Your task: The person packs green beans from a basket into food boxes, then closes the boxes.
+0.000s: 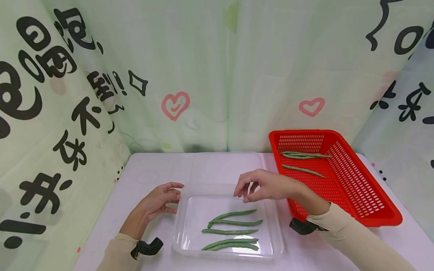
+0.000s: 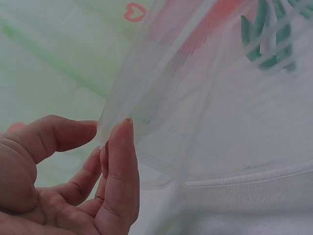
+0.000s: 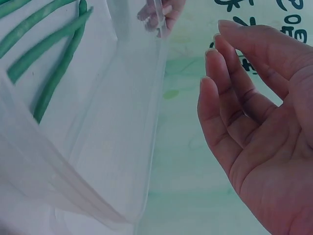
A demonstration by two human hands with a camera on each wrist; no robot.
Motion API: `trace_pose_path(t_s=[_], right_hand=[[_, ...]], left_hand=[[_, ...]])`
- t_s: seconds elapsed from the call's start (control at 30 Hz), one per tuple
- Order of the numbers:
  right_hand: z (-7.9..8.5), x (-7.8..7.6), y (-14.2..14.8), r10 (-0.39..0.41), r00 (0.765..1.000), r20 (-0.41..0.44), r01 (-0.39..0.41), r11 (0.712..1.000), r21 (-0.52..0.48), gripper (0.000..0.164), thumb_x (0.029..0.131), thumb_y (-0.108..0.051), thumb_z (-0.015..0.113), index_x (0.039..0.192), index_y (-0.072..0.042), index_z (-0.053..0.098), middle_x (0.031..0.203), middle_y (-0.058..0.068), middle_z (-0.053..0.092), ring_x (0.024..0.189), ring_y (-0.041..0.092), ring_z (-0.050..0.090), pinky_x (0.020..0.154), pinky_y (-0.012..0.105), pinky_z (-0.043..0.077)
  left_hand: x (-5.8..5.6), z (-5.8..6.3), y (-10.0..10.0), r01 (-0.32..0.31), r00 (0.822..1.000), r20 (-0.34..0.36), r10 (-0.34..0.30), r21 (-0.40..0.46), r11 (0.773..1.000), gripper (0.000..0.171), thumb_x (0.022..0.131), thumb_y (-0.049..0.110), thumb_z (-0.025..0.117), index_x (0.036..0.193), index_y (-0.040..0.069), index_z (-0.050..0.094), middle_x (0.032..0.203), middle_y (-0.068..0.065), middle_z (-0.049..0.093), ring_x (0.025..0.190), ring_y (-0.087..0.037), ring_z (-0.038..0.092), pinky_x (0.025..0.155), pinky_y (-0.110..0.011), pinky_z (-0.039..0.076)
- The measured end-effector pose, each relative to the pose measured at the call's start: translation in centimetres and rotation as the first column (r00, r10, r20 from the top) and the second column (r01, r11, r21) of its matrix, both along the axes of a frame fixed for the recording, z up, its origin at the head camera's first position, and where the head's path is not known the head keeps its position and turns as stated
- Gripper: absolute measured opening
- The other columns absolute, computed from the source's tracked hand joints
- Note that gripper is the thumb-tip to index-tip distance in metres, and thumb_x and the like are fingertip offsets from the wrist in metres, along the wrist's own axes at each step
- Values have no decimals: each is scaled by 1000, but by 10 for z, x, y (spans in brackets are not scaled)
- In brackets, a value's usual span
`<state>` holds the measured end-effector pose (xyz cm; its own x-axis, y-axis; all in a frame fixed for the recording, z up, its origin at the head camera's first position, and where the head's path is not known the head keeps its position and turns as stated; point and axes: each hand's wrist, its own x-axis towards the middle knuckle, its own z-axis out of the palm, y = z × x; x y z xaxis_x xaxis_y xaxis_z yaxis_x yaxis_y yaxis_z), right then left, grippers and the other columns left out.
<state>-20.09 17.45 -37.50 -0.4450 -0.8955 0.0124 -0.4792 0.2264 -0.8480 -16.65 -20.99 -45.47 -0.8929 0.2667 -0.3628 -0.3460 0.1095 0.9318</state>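
Note:
A clear plastic box [image 1: 228,253] lies on the table with several green beans [image 1: 234,231] spread across its bottom. My left hand [image 1: 163,199] is at the box's back left corner, its loosely bent fingers touching the side; the left wrist view shows the thumb and fingertips [image 2: 128,128] right by the clear wall. Over the back right part of the box, my right hand [image 1: 262,185] hovers with fingers softly curved. Nothing sits between them in the right wrist view, where the hand [image 3: 259,112] is apart from the box wall.
To the right stands a red perforated plastic basket [image 1: 352,188], with several green beans [image 1: 301,155] towards its back left. My right forearm crosses the basket's left side. Printed curtains [image 1: 210,75] hang behind the table [image 1: 152,169] and at both sides.

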Motion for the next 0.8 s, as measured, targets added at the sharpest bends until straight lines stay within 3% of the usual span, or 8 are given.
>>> trace_pose_path(t_s=[0.23, 0.4, 0.8], right_hand=[[3, -5, 18, -43, 999, -6, 43, 999, -2, 22, 95, -14, 72, 116, -20, 73, 103, 1, 69, 93, 22, 68, 86, 36, 58], [6, -9, 34, -127, 992, -14, 127, 992, 22, 21, 95, -16, 72, 115, -21, 72, 105, 2, 70, 95, 22, 68, 87, 34, 57], [9, -26, 70, -318, 947, -54, 321, 945, 63, 22, 93, -16, 75, 115, -20, 73, 104, 5, 72, 94, 24, 68, 84, 31, 58]], left_hand=[[0, 0, 0, 6, 1000, -6, -6, -4, 1000, 51, 95, 5, 61, 142, -4, 46, 100, -5, 58, 95, -25, 60, 69, -33, 60], [0, 0, 0, 8, 1000, -7, -8, -1, 1000, 51, 95, 5, 61, 142, -4, 46, 100, -4, 58, 95, -26, 60, 68, -33, 60], [-1, 2, 1, 7, 1000, -7, -7, -3, 1000, 50, 95, 5, 61, 142, -4, 46, 100, -5, 58, 95, -26, 61, 67, -32, 60]])
